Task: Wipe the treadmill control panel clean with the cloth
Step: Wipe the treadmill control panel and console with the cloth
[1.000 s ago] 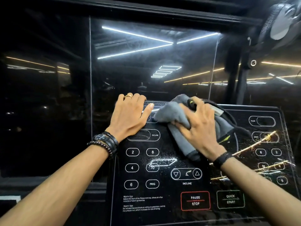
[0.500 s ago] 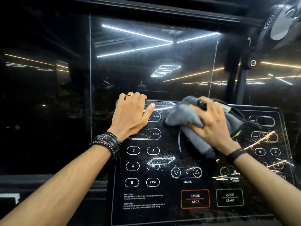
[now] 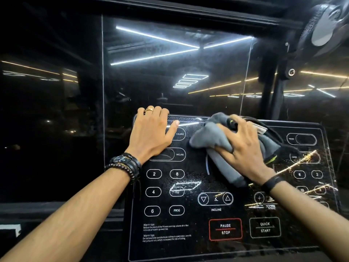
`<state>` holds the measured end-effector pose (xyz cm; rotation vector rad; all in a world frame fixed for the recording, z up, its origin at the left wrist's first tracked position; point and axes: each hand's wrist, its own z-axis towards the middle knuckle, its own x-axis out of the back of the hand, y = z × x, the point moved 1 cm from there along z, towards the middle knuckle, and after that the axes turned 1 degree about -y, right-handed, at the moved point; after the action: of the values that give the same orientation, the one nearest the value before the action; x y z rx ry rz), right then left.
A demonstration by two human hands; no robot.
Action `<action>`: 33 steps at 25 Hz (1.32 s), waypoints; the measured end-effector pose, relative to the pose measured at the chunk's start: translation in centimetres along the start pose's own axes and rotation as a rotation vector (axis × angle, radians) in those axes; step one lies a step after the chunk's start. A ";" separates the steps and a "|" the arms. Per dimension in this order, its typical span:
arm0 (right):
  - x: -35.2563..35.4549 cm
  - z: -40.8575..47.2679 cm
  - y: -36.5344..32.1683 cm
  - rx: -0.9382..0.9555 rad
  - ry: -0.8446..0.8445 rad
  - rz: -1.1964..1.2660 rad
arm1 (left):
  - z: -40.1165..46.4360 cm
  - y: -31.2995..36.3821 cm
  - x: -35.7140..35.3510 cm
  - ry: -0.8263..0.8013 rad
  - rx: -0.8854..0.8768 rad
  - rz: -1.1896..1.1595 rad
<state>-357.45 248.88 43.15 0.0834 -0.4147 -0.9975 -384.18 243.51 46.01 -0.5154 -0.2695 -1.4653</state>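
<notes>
The left hand [image 3: 153,133] lies flat with relaxed fingers at the far left corner of the black control panel [image 3: 188,248], its fingertips over the far edge and holding nothing. Just beside it, the right hand [image 3: 243,146] grips the bunched grey cloth [image 3: 211,137], pressed against the panel near its far edge.

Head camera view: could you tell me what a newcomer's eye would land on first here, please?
Probably the right hand pressing a bunched grey cloth onto the upper middle of the glossy black control panel. Next, the left hand, wearing a gold ring, resting on the panel's top left corner. Lower down, the red-outlined PAUSE STOP button stands out.
</notes>
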 end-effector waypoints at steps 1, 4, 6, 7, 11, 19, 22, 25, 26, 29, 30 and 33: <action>0.3 -0.2 0.4 0.095 -0.042 0.014 | 0.0 0.0 -0.1 -0.001 0.002 -0.001; 0.7 0.9 1.3 -0.139 0.012 0.022 | 0.0 0.0 0.0 -0.015 0.007 -0.003; 0.1 -0.1 0.1 -0.149 0.019 -0.014 | 0.0 0.0 -0.1 -0.007 0.004 -0.008; 0.0 -0.8 0.0 -0.019 -0.017 -0.005 | 0.1 0.0 -0.1 0.000 0.005 -0.008; 0.9 0.3 1.8 -0.204 0.030 -0.010 | 0.0 -0.1 -0.2 0.004 0.010 -0.008; 1.3 -1.1 1.4 -0.304 0.050 -0.002 | 1.4 1.0 0.5 -0.036 0.028 -0.053; 0.9 -2.9 1.4 -0.137 -0.001 -0.053 | 3.7 3.6 0.7 -0.046 -0.052 -0.158; 1.6 -1.5 4.3 -0.356 0.060 -0.081 | 4.2 5.4 -0.4 -0.093 -0.060 -0.125; 1.7 -1.4 4.6 -0.464 0.102 -0.093 | 4.2 5.9 -1.0 -0.081 -0.075 -0.108; 1.1 -3.2 3.7 -0.277 0.046 -0.112 | 3.8 5.7 -1.2 -0.031 -0.084 -0.122; 1.3 -3.5 4.5 -0.237 0.037 -0.110 | 3.9 5.8 -1.3 -0.017 -0.091 -0.119; 2.2 -3.0 6.3 -0.512 0.117 -0.102 | 3.9 5.8 -1.2 -0.011 -0.091 -0.106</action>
<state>-350.30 250.15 42.69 -0.2997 -0.0396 -1.1663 -378.08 246.63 47.82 -0.5902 -0.2419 -1.5837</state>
